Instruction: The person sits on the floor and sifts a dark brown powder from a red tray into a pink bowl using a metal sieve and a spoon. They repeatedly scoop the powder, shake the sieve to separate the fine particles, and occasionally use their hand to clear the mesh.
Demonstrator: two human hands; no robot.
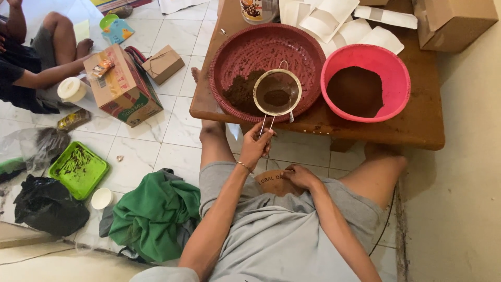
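The left hand (255,148) pinches the wire handle of a light, stiff sieve (277,92) over the red basket (235,49), likely tippy with powder; the right hand (298,175) rests loosely curled, empty, on the lap.

Left arm: enters from bottom centre of frame, bent forearm rising toward mid-frame.
Left wrist: thin bracelet on it; wrist roughly straight.
Left hand (255,148): centre of frame, fingers (265,137) pinched shut on a thin wire handle, thumb against the fingertips.
Right arm: enters from lower right, forearm angled up and left across the lap.
Right hand (298,176): just below and right of the left hand, loosely curled, palm down, resting on the lap; whether it grips anything is unclear.
Legs: bare knees spread, mid-frame left and right.
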